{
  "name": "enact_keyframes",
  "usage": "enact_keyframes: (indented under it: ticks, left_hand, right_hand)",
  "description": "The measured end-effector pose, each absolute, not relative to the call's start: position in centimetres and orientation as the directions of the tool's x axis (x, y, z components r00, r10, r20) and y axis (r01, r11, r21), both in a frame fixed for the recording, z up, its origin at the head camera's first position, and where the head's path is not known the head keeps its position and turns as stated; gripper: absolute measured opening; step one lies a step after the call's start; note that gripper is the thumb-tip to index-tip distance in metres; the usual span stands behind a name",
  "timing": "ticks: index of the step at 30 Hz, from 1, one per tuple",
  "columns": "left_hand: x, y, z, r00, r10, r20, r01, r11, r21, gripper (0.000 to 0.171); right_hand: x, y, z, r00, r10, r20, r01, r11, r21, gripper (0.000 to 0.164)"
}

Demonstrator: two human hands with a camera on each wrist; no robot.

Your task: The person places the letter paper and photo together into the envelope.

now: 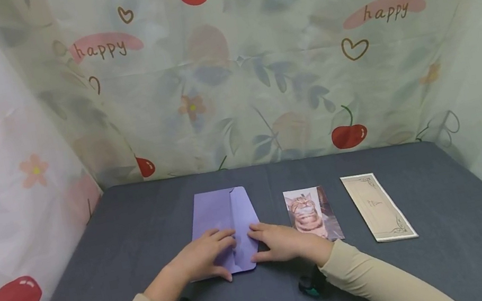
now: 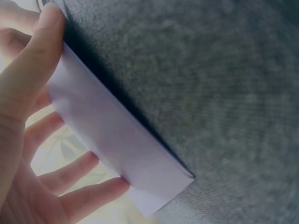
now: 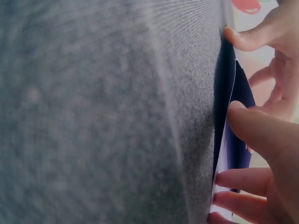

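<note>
The left hand point(image 1: 208, 256) and right hand point(image 1: 282, 241), unclenched, rest extended fingers on the purple envelope point(image 1: 214, 213) beneath them, with a cat photo point(image 1: 304, 209) and ornate-bordered card point(image 1: 379, 208) beyond the right hand's outer side.

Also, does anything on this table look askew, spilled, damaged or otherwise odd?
Nothing stands out. The left hand and right hand touch the purple envelope; the cat photo and cream card with scrollwork corners lie to its right. No spill or tear shows, though parts of the envelope are hidden.
</note>
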State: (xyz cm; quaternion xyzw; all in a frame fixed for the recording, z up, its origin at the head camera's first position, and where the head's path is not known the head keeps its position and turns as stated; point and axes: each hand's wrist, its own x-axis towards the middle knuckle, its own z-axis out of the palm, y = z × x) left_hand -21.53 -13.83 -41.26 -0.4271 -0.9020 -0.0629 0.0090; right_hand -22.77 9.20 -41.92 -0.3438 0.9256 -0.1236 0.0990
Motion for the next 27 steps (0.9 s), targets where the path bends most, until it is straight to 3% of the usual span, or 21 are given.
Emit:
enact_keyframes:
  ticks: [9,20,27]
  left_hand:
    - [-21.8,-13.8,-41.3,-0.61,0.787,0.091,0.792,0.603,0.099,0.057]
    - [-21.8,-13.7,-41.2,-0.623,0.778,0.082,0.782,0.615,0.101,0.057]
    - [-21.7,-13.6,-41.2,-0.628,0.774,0.075,0.777,0.62,0.106,0.057]
  right_hand:
    - [-23.2,9.8,-42.0,-0.74,-0.669,-0.072,-0.615,0.716,-0.331,0.059]
    - [-23.4,11.2,-42.0,-0.723,-0.686,0.079,-0.658,0.649,-0.381,0.049]
    - [-23.4,12.9,-41.8,-0.765,-0.621,0.169,-0.626,0.656,-0.421,0.042]
